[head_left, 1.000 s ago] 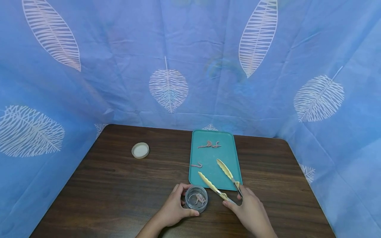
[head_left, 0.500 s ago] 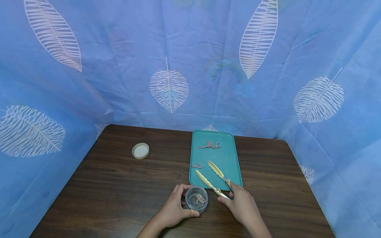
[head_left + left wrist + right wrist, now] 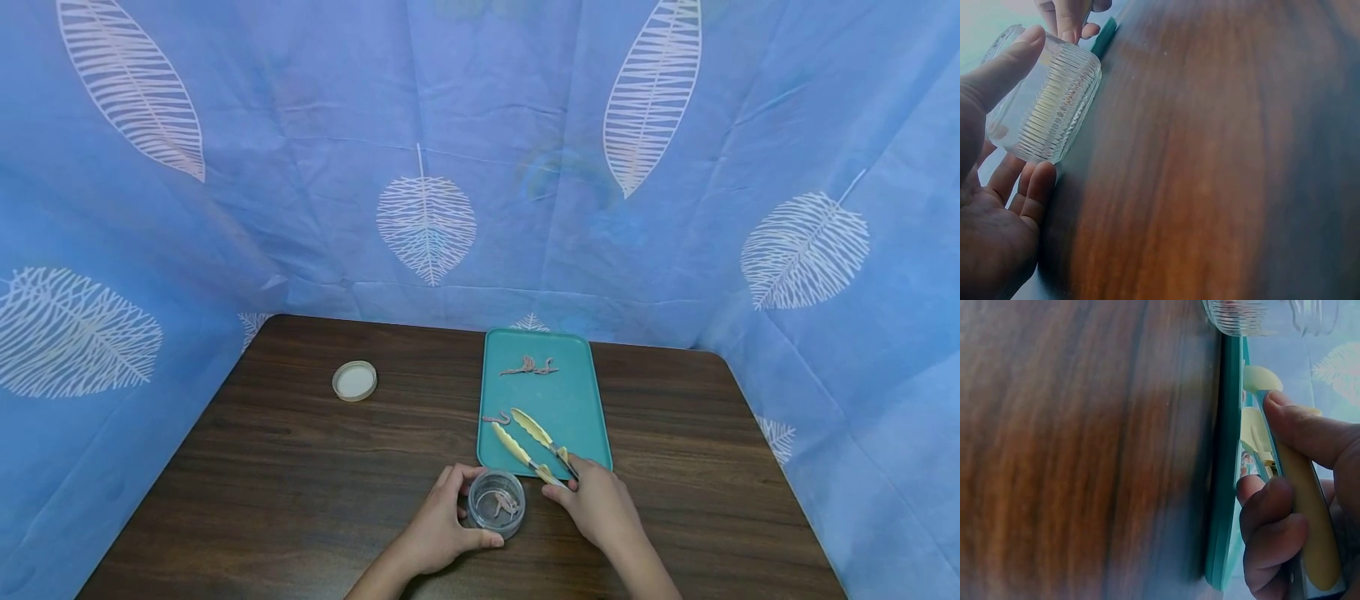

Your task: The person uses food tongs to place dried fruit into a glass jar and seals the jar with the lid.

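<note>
My left hand (image 3: 440, 523) curls round a clear ribbed glass jar (image 3: 1054, 103), thumb on the near side and fingers behind. Several pinkish worm-like pieces (image 3: 506, 503) lie inside the jar. With my right hand (image 3: 600, 502) I grip a pair of tongs (image 3: 1310, 512) with cream-coloured tips. The tong tips are apart over the near left of a teal tray (image 3: 585, 400), beside a single pinkish worm-like piece (image 3: 495, 418). Farther back on the tray lies a cluster of similar pieces (image 3: 528, 367).
A round lid (image 3: 355, 381) with a pale inside lies at the back left of the dark wooden table (image 3: 300, 467). Blue cloth (image 3: 510, 233) with white leaf prints hangs behind the table and at both sides.
My right hand has moved left and slightly forward with the tongs, bringing the tips near the single piece. The gap between the tips has narrowed. My left hand and the jar stay put.
</note>
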Tool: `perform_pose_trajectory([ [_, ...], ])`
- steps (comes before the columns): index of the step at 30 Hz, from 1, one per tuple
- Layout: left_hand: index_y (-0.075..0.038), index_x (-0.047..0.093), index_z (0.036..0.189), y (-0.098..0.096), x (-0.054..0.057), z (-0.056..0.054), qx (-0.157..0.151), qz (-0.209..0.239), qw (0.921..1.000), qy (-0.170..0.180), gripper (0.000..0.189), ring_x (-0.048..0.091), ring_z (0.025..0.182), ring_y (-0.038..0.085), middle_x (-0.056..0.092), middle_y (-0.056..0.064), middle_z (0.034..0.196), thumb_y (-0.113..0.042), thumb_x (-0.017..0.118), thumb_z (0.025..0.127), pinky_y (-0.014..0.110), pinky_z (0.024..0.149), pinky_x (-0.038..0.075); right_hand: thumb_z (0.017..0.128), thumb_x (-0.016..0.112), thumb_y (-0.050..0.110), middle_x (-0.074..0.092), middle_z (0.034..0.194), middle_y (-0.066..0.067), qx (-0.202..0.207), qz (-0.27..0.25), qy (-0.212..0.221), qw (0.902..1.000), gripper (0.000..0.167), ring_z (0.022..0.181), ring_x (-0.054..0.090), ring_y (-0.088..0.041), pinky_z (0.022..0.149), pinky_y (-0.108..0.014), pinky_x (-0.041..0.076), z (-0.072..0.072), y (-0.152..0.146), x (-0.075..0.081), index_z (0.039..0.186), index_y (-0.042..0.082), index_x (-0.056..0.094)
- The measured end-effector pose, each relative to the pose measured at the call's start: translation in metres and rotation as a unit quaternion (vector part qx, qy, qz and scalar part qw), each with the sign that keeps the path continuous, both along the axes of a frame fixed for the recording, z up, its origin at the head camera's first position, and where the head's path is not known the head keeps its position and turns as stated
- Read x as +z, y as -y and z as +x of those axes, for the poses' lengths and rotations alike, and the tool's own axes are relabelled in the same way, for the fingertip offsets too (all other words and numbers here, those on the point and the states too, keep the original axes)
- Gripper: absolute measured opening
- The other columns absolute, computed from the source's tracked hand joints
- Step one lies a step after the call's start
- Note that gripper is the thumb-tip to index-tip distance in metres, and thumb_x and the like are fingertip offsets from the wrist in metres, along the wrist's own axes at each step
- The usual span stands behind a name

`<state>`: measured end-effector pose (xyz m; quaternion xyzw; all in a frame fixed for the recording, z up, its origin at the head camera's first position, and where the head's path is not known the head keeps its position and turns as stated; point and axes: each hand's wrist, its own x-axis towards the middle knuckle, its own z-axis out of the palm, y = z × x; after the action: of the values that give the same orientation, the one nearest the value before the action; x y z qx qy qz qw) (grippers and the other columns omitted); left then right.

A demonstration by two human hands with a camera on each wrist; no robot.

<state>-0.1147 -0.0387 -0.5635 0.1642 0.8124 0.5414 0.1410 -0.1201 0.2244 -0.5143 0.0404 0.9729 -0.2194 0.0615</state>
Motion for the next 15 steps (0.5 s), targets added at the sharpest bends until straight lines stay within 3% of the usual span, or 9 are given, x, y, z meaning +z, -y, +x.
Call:
perform_pose_trajectory([
  [3, -0.015, 0.052, 0.149, 0.0002, -0.0009, -0.0001, 0.001, 0.000, 1.0000, 0.001, 0.086, 0.049, 0.103, 0.007, 0.055, 0.006, 0.129, -0.031, 0.100, 0.079, 0.021, 0.084, 0.050, 0.093, 0.086, 0.038, 0.056, 0.074, 0.001, -0.005, -0.002, 0.005, 1.0000, 0.074, 0.071, 0.054, -0.017, 0.076, -0.044, 0.052, -0.0013, 0.0014, 0.0007, 0.148, -0.005, 0.062],
  [5, -0.015, 0.052, 0.149, 0.0004, -0.0008, 0.0000, 0.001, 0.000, 1.0000, 0.002, 0.086, 0.049, 0.104, 0.007, 0.055, 0.006, 0.129, -0.031, 0.100, 0.079, 0.021, 0.084, 0.050, 0.093, 0.086, 0.038, 0.059, 0.075, 0.002, -0.005, -0.001, 0.001, 1.0000, 0.072, 0.070, 0.055, -0.016, 0.075, -0.044, 0.053, -0.0020, 0.0014, 0.0003, 0.147, -0.004, 0.063],
  [7, -0.015, 0.052, 0.149, 0.0006, 0.0001, 0.0001, 0.001, 0.001, 1.0000, 0.003, 0.086, 0.049, 0.104, 0.007, 0.055, 0.006, 0.130, -0.031, 0.100, 0.079, 0.022, 0.084, 0.050, 0.092, 0.087, 0.038, 0.066, 0.079, 0.000, -0.004, 0.004, -0.005, 1.0000, 0.070, 0.077, 0.063, -0.018, 0.078, -0.047, 0.056, -0.0024, 0.0015, 0.0001, 0.145, -0.003, 0.065],
  [10, -0.015, 0.052, 0.149, 0.0008, 0.0018, 0.0002, 0.000, 0.002, 1.0000, 0.004, 0.086, 0.049, 0.104, 0.008, 0.055, 0.006, 0.131, -0.031, 0.099, 0.080, 0.022, 0.085, 0.050, 0.091, 0.088, 0.036, 0.079, 0.098, -0.008, -0.001, 0.013, -0.017, 0.9998, 0.066, 0.096, 0.076, -0.028, 0.085, -0.054, 0.060, -0.0029, 0.0011, -0.0017, 0.142, -0.002, 0.069],
  [12, -0.015, 0.052, 0.149, 0.0008, 0.0023, 0.0003, -0.001, 0.003, 1.0000, 0.005, 0.086, 0.049, 0.105, 0.008, 0.055, 0.006, 0.132, -0.032, 0.099, 0.080, 0.022, 0.086, 0.050, 0.091, 0.088, 0.036, 0.081, 0.109, -0.014, -0.002, 0.019, -0.023, 0.9996, 0.064, 0.106, 0.077, -0.033, 0.089, -0.056, 0.060, -0.0028, 0.0010, -0.0029, 0.140, -0.001, 0.070],
  [15, -0.015, 0.052, 0.149, 0.0010, 0.0020, 0.0004, -0.001, 0.003, 1.0000, 0.006, 0.085, 0.049, 0.106, 0.008, 0.054, 0.006, 0.132, -0.031, 0.099, 0.080, 0.022, 0.086, 0.051, 0.090, 0.089, 0.035, 0.081, 0.115, -0.017, 0.000, 0.024, -0.034, 0.9992, 0.062, 0.108, 0.077, -0.035, 0.088, -0.056, 0.061, -0.0025, 0.0008, -0.0047, 0.138, 0.000, 0.072],
])
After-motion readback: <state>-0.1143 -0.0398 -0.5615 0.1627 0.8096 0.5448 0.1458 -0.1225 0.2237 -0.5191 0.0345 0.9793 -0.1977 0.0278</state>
